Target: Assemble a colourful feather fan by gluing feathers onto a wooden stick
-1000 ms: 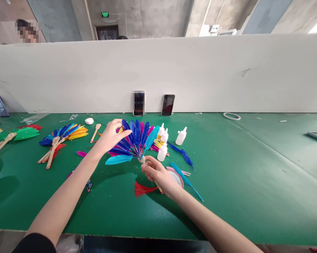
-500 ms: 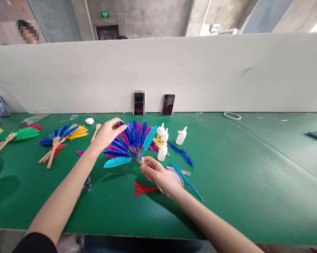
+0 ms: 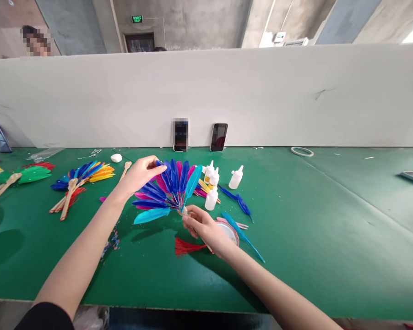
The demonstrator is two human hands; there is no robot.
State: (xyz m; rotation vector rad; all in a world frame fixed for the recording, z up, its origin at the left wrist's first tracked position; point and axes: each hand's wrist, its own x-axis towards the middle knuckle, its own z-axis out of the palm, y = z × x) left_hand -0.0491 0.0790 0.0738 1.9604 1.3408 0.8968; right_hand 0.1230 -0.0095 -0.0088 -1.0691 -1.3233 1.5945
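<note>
A feather fan (image 3: 174, 183) of dark blue, magenta and turquoise feathers is held up above the table, spread toward the upper left. My right hand (image 3: 199, 224) is closed round its wooden handle just below the feather bases. A red tassel (image 3: 189, 246) hangs by the handle's lower end. At the fan's upper left edge, my left hand (image 3: 144, 172) pinches a dark blue feather near its tip between thumb and fingers. Beneath and beside my right wrist lie a round lid or dish (image 3: 232, 231) and a loose turquoise feather (image 3: 244, 236).
Several white glue bottles (image 3: 211, 198) stand behind the fan, near a loose dark blue feather (image 3: 242, 206). More feather fans (image 3: 72, 183) lie to the left on the green table (image 3: 312, 256). Two phones (image 3: 219, 137) lean on the white partition (image 3: 261, 91). A white ring (image 3: 301, 151) lies farther right.
The fan's feathers have tipped slightly down and left. Both hands keep their hold, with only a slight shift.
</note>
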